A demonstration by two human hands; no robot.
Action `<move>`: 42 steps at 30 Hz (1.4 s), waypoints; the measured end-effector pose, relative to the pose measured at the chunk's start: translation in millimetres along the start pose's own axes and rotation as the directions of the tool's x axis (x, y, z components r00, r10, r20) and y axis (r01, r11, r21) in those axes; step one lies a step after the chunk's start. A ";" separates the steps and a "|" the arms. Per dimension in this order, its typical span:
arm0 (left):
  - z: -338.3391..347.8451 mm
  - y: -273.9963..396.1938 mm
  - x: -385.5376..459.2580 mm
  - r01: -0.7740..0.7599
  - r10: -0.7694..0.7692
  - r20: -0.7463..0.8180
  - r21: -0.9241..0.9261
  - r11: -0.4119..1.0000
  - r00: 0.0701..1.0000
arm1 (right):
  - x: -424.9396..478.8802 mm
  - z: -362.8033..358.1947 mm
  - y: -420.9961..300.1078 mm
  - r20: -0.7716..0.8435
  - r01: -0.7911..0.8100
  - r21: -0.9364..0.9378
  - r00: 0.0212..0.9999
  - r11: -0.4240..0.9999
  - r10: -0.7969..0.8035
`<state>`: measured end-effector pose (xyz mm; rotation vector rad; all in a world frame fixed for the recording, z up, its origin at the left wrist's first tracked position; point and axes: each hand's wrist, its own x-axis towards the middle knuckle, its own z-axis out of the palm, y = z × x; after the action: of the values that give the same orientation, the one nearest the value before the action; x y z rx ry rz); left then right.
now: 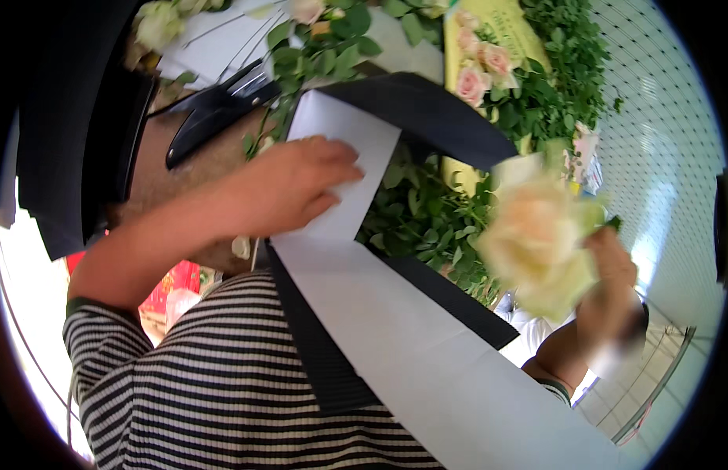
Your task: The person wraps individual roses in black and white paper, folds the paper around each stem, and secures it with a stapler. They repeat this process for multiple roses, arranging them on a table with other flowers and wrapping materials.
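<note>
Blurred by motion, a cream rose [534,235] with a peach centre is held in my right hand [611,282], at the right of the view. My left hand [305,182] hovers over or rests on the upper panel of a long white paper or card strip [423,329]; contact cannot be told. Its fingers are slightly apart and nothing shows between them. The strip bends near that hand and runs down to the lower right. Black corrugated card [323,352] shows along its edges, and a black curved sheet [423,111] arches above it.
Green leafy stems [440,223] lie beyond the strip. Pink roses [481,70] rest by yellow printed wrapping [531,35]. A black tool with a shiny part [223,106] lies on the brown table [170,153]. Black panels [64,129] stand at left. White roses [158,23] are at upper left.
</note>
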<state>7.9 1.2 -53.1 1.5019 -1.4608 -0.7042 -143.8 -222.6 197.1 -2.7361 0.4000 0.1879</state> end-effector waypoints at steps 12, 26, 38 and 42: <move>1.7 21.9 11.2 0.149 -0.149 0.136 0.006 0.989 0.979 | 9.3 182.5 41.7 0.442 0.087 0.399 0.854 0.913 -0.274; -7.1 25.8 8.2 0.027 -0.114 0.386 0.225 0.974 0.916 | 141.7 18.1 168.5 -0.320 0.220 0.268 0.939 0.938 -0.128; 2.7 23.0 -3.0 0.078 -0.125 0.270 0.178 0.981 0.955 | 138.0 -51.2 306.2 -0.527 -0.215 -0.209 0.846 0.954 0.075; 3.4 21.9 -5.4 0.035 -0.075 0.212 0.183 0.983 0.974 | 101.9 -107.9 284.2 -0.356 -0.194 -0.162 0.926 0.968 0.126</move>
<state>-6.0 8.0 -36.2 1.6476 -1.6902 -0.8110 -123.8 -542.3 182.1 -2.9313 0.7399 -0.2282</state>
